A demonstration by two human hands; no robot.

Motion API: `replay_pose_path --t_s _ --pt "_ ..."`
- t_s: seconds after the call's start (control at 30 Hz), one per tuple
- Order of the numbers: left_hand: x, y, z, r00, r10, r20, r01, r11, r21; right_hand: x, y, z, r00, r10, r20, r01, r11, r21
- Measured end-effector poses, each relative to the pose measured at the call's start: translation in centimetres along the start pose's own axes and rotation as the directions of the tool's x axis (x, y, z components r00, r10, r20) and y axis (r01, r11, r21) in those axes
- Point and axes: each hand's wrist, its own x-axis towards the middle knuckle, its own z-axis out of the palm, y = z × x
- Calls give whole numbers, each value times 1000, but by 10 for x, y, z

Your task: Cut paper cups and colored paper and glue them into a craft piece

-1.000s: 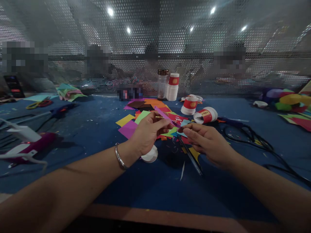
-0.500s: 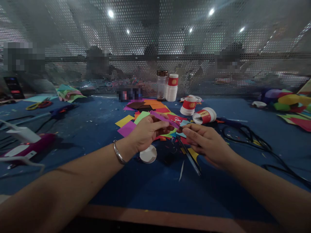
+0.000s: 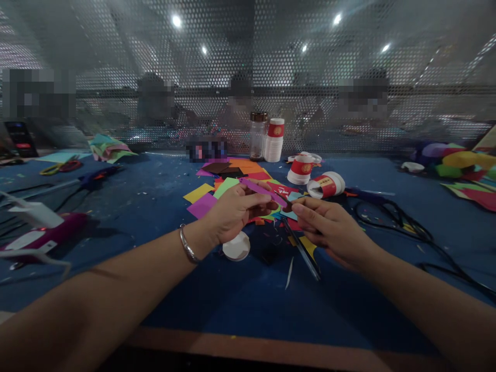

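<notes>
In the head view, my left hand [image 3: 242, 206] pinches a narrow purple paper strip [image 3: 258, 190] between thumb and fingers. The strip slants down to the right, towards my other hand. My right hand [image 3: 323, 222] is closed on small dark scissors [image 3: 287, 203]; the fingers hide most of them, and the dark blades meet the right end of the strip. Below the hands lie a black and clear pen-like stick [image 3: 304, 253], a white round paper disc [image 3: 236, 246] and a thin white scrap [image 3: 289, 273]. Coloured paper sheets [image 3: 201, 205] are heaped behind my hands.
A glass bottle [image 3: 257, 137] and a stack of paper cups [image 3: 273, 147] stand at the back. One red-and-white cup [image 3: 301, 169] is upside down, another [image 3: 327, 185] on its side. Black cable [image 3: 403, 222] coils at right; a purple power strip [image 3: 48, 237] lies at left.
The dark blades now lie across the right end of the purple strip, and more of that end shows. Both hands have stayed nearly in place.
</notes>
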Motion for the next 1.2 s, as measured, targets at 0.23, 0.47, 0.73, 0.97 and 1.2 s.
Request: replay_pose_path --t_s 0.23,0.47,0.73,0.97,1.2 --pt "3 4 0 990 29 -139 -27 999 23 1 3 -3 1000 -9 -20 8 1000 -28" --pt "5 7 -5 986 49 -158 -38 997 70 1 0 -3 996 64 59 -58 993 -104" --pt "6 6 -5 989 61 -132 -43 990 136 -1 4 -5 986 103 132 -84 987 -138" --pt "5 6 -4 991 21 -133 3 985 171 0 1 -2 979 112 170 -88 986 -142" --pt "1 7 -1 991 8 -132 17 982 190 -1 2 -2 980 99 170 -72 985 -159"
